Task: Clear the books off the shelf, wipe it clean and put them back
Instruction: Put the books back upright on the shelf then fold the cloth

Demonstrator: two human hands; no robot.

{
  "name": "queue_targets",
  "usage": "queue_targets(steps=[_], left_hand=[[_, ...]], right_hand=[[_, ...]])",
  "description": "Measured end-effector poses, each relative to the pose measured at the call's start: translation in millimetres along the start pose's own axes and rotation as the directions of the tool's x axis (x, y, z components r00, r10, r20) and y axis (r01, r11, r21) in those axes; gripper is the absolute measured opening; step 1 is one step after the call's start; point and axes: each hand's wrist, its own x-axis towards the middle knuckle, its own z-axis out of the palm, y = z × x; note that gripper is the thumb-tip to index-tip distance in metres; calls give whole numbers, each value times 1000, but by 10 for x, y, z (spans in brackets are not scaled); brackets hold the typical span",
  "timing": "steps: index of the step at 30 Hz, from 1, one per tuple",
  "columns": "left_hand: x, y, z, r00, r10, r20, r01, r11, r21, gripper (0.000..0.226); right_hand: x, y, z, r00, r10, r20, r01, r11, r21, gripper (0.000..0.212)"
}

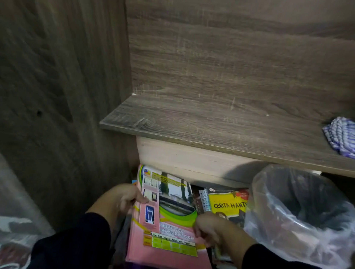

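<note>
Left hand grips left edge of pink book, thumb on cover; right hand curls over its right edge. Cover reads "BUKU LOG KOKURIKULUM". Book sits lower centre of frame, below shelf, atop stack. Just right of it, yellow book reads "CERITA HANT…", rest hidden. Lower right: bin lined with clear plastic bag, contents unclear. Right end of shelf: blue-white checked cloth.
</note>
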Motion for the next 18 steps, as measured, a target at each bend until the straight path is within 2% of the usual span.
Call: queue_targets(steps=[4, 6, 9, 13, 18], left_hand=[[-354, 148, 10, 991, 132, -36, -133, 991, -16, 34], [-610, 186, 18, 971, 216, -99, -217, 976, -4, 38], [-924, 205, -62, 933, 323, -162, -310, 946, 100, 44], [-1401, 107, -133, 917, 361, -173, -332, 927, 172, 46], [-1960, 159, -175, 841, 486, -237, -466, 874, 137, 42]], right_hand=[[-243, -74, 13, 995, -31, -99, 30, 999, -9, 20], [-451, -196, 24, 987, -118, -112, 122, 992, 26, 20], [-776, -436, -55, 955, -240, -176, 256, 964, 71, 29], [-1125, -702, -243, 910, -339, -240, 389, 897, 208, 7], [-1338, -757, -612, 880, -298, -371, 436, 818, 376, 52]])
